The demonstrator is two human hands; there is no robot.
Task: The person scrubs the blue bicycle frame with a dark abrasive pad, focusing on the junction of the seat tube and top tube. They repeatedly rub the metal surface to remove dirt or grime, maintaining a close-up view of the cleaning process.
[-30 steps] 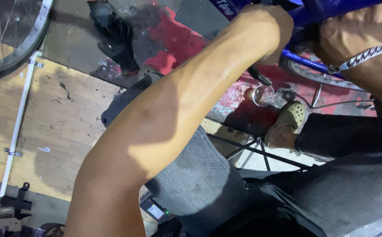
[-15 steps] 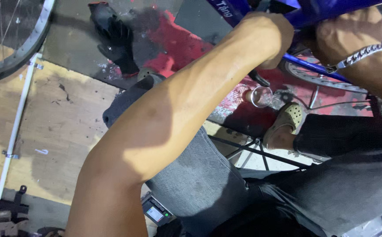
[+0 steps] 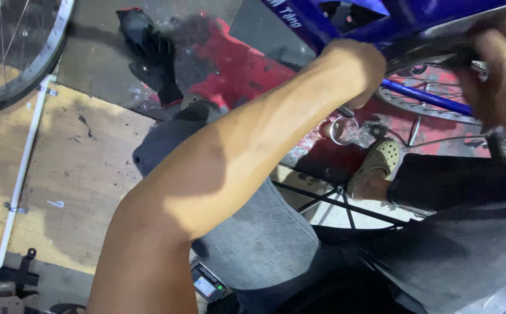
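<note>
One bare forearm fills the near view. Its left hand reaches under the blue bicycle frame, fingers hidden, grip unclear. The blurred right hand seems closed on the tyre. Two wheels show, both cut off.

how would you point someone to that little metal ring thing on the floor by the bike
Start at the blue bicycle frame at the top, then drop down past the left hand to the red-stained floor beneath it. There lies a small shiny metal ring, just left of a foot in a beige perforated clog. It is the only bright, round, hollow piece on that dark red patch.
</note>
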